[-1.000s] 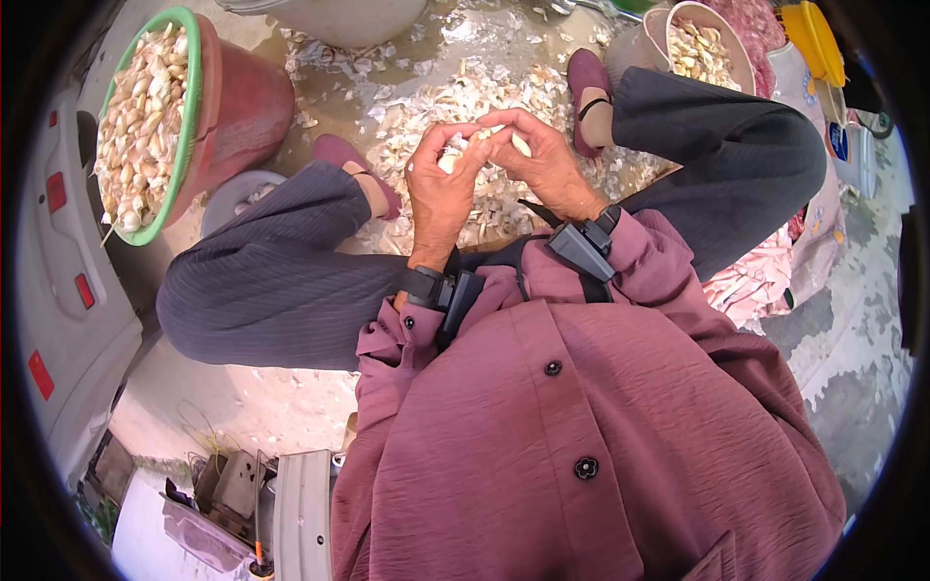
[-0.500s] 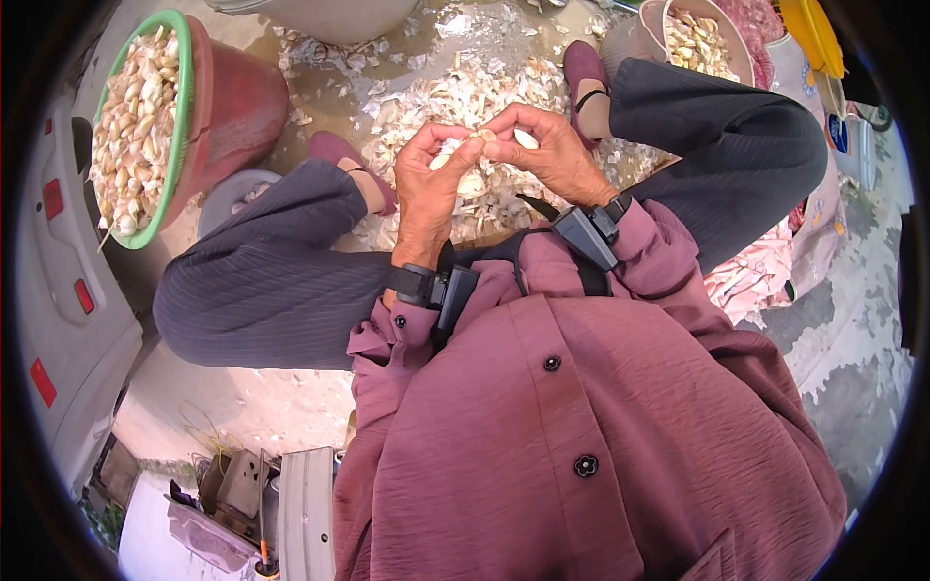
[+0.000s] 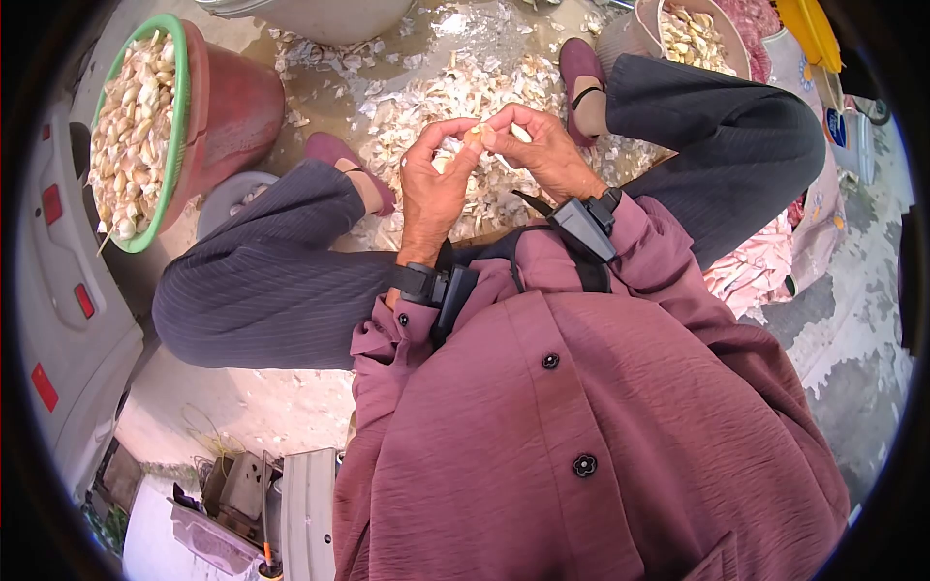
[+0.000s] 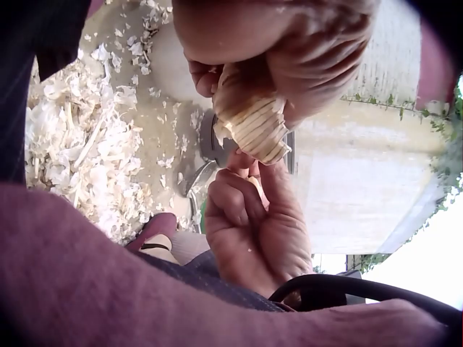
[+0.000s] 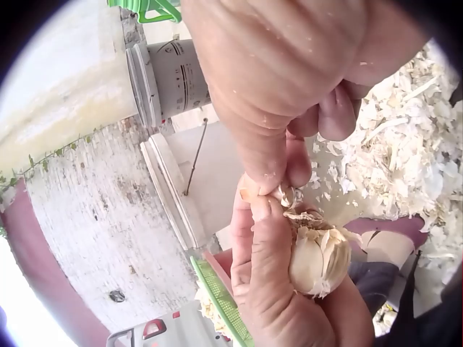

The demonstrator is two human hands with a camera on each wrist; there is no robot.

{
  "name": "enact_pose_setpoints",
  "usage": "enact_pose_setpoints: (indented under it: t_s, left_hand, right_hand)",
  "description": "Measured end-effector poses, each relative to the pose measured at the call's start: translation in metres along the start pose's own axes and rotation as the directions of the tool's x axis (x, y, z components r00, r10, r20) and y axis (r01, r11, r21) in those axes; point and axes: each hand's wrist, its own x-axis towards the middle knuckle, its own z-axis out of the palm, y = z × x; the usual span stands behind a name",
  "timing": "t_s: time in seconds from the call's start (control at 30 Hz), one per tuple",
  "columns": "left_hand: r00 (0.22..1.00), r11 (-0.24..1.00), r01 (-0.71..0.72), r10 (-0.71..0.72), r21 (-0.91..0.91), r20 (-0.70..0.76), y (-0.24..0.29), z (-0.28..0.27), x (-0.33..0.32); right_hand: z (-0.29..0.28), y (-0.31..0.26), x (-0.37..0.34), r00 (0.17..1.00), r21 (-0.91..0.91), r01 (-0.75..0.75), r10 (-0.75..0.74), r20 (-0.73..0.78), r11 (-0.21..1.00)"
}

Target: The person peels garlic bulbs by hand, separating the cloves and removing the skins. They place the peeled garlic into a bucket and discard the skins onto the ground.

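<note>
In the head view my left hand (image 3: pixel 433 189) and right hand (image 3: pixel 557 163) meet at the fingertips over the peelings. The left palm and curled fingers grip a partly broken garlic bulb (image 5: pixel 318 262), its papery skin torn, also large in the left wrist view. Between the left thumb and forefinger is a small garlic clove (image 5: pixel 249 192). My right thumb and finger pinch at that clove, right beside loose skin. A pale clove (image 3: pixel 521 133) shows among the right hand's fingers. Below lies a heap of garlic skins (image 3: pixel 484 87).
At left stands a reddish bucket (image 3: pixel 232 97) with a green-rimmed basket (image 3: pixel 180 116) of garlic cloves on top. A pale bucket (image 3: pixel 630 41) holding cloves is by the right foot. A grey basin (image 3: pixel 215 211) sits beside the left leg; a large pale tub (image 3: pixel 334 17) is ahead.
Both hands have shifted slightly left in the head view, fingertips staying together at the clove. The fingers have moved a little; the right forefinger and thumb now sit more tightly at it.
</note>
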Motion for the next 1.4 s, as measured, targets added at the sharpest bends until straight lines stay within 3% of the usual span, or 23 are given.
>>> enact_pose_setpoints:
  t_s: [0.1, 0.17, 0.27, 0.3, 0.37, 0.4, 0.5, 0.57, 0.6, 0.67, 0.8, 0.87, 0.93, 1.0, 1.03, 1.1, 1.23, 1.4]
  left_hand:
    - [0.999, 0.996, -0.051, 0.050, 0.066, 0.013, 0.001, 0.000, -0.001]
    - [0.998, 0.998, -0.001, 0.005, 0.062, -0.055, -0.001, 0.000, 0.000]
    - [0.993, 0.995, -0.010, 0.023, 0.102, -0.120, -0.006, 0.000, 0.001]
    - [0.993, 0.995, -0.013, 0.025, 0.102, -0.117, -0.009, -0.001, 0.002]
    - [0.975, 0.983, -0.055, 0.091, 0.178, -0.201, -0.015, -0.003, 0.005]
    - [0.960, 0.989, -0.026, 0.066, 0.148, -0.272, -0.013, -0.002, 0.004]
    - [0.970, 0.993, 0.000, 0.029, 0.116, -0.243, -0.013, -0.003, 0.005]
    - [0.969, 0.995, -0.013, 0.037, 0.100, -0.245, -0.011, -0.005, 0.005]
    - [0.968, 0.996, -0.024, 0.044, 0.081, -0.248, -0.011, -0.005, 0.005]
    - [0.967, 0.997, -0.035, 0.050, 0.063, -0.252, -0.010, -0.004, 0.005]
    - [0.966, 0.994, -0.074, 0.053, -0.076, -0.253, -0.003, -0.002, 0.005]
    - [0.970, 0.994, -0.061, 0.036, -0.096, -0.242, 0.000, -0.001, 0.001]
    - [0.963, 0.998, -0.066, 0.066, 0.009, -0.262, 0.002, -0.002, 0.003]
    - [0.963, 0.994, -0.097, 0.106, 0.052, -0.249, 0.000, -0.006, 0.006]
    - [0.963, 0.990, -0.105, 0.124, 0.091, -0.239, -0.002, -0.007, 0.006]
    - [0.968, 0.994, -0.082, 0.097, 0.077, -0.230, -0.006, -0.007, 0.005]
    - [0.971, 0.997, -0.048, 0.059, 0.052, -0.233, -0.003, -0.005, 0.005]
    - [0.970, 1.000, -0.020, 0.015, -0.020, -0.243, 0.003, -0.002, 0.003]
  right_hand:
    - [-0.002, 0.010, 0.005, 1.000, -0.022, -0.022, 0.021, -0.015, 1.000]
    - [0.004, 0.014, 0.010, 0.970, -0.121, 0.218, -0.228, -0.080, 0.968]
    - [0.008, 0.003, 0.006, 0.933, -0.242, 0.294, -0.333, -0.139, 0.925]
    - [0.010, -0.001, 0.005, 0.931, -0.243, 0.296, -0.336, -0.140, 0.924]
    - [0.012, -0.009, 0.001, 0.974, -0.205, 0.161, -0.189, -0.125, 0.965]
    - [0.011, -0.012, 0.000, 0.973, -0.209, 0.164, -0.193, -0.125, 0.964]
    - [0.010, -0.013, 0.001, 0.973, -0.313, 0.143, -0.192, -0.131, 0.939]
    - [0.010, -0.008, 0.005, 0.921, -0.312, 0.317, -0.369, -0.123, 0.896]
    - [0.008, -0.009, 0.005, 0.920, -0.314, 0.320, -0.373, -0.124, 0.894]
    - [0.006, -0.012, 0.000, 0.944, -0.235, 0.167, -0.224, -0.241, 0.958]
    - [0.002, -0.015, -0.001, 0.940, -0.328, 0.121, -0.214, -0.266, 0.937]
    - [0.001, -0.015, -0.003, 0.966, -0.342, 0.129, -0.196, -0.170, 0.931]
    - [0.000, -0.015, -0.002, 0.972, -0.350, 0.148, -0.201, -0.120, 0.925]
    - [-0.002, -0.013, 0.002, 0.999, 0.166, 0.011, -0.005, -0.038, 0.986]
    - [-0.003, -0.015, 0.004, 0.999, 0.164, 0.027, -0.020, -0.045, 0.986]
    - [-0.003, -0.017, 0.004, 0.993, 0.617, -0.034, -0.045, 0.112, 0.786]
    - [-0.002, -0.025, -0.001, 0.992, 0.524, 0.018, -0.082, 0.098, 0.851]
    - [-0.003, -0.021, 0.000, 0.991, 0.596, 0.049, -0.114, 0.073, 0.802]
